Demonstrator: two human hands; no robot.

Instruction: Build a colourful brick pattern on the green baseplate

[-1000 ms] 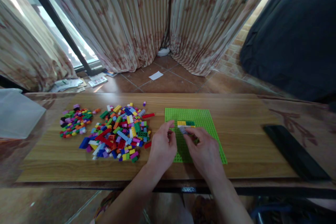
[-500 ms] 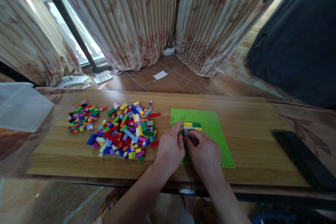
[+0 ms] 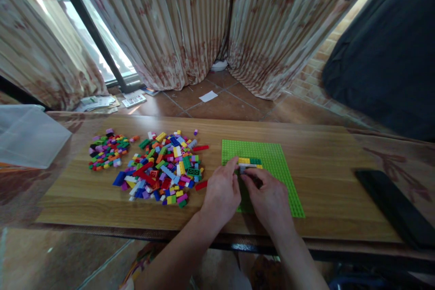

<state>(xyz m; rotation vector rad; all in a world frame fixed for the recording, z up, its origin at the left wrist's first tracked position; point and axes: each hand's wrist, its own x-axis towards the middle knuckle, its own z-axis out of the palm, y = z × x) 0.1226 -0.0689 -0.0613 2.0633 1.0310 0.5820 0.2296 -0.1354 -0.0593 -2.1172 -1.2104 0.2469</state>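
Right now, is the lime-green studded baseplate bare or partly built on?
Partly built on: the baseplate carries yellow and dark green brickwork near the left hand and right hand, with bare studs beyond.

The head view faces down across the tabletop (image 3: 322, 181), seemingly near.

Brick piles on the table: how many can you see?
2: a small pile on the left of the table, and a bigger pile between that and the green board.
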